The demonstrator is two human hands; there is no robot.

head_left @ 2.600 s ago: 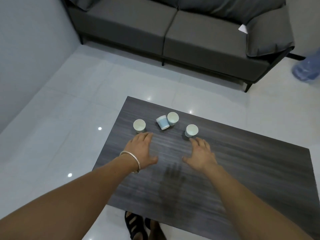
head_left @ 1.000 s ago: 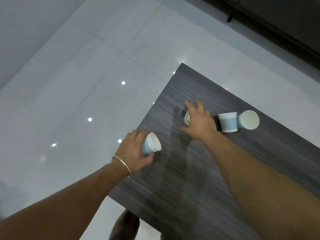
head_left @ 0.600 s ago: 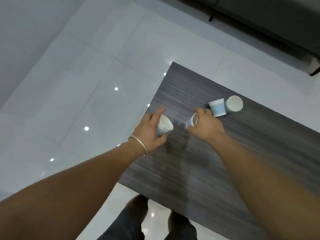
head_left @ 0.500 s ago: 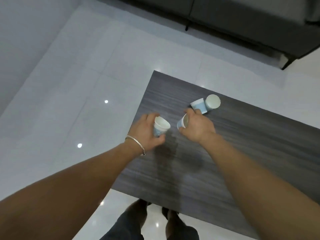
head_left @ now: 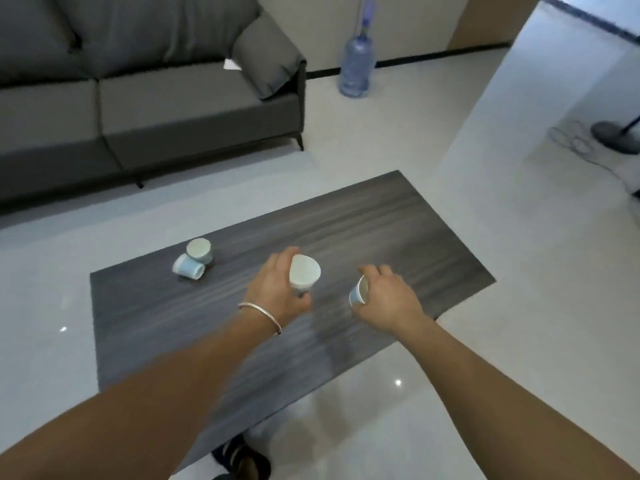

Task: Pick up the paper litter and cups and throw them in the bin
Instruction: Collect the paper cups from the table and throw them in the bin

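White paper with a pale blue band: I see the left hand [head_left: 277, 292] gripping that small cup [head_left: 304, 273] at frame centre, mouth tilted toward the camera. Just right of it, the right hand [head_left: 388, 301] curls round a second blue-and-white paper cup [head_left: 358, 296]. Both hang over the dark wood-grain table [head_left: 381, 220]. At centre left an upright paper cup [head_left: 199, 250] touches a tipped paper cup [head_left: 188, 266]. A white paper scrap [head_left: 231, 65] lies on the grey sofa [head_left: 156, 98], upper left.
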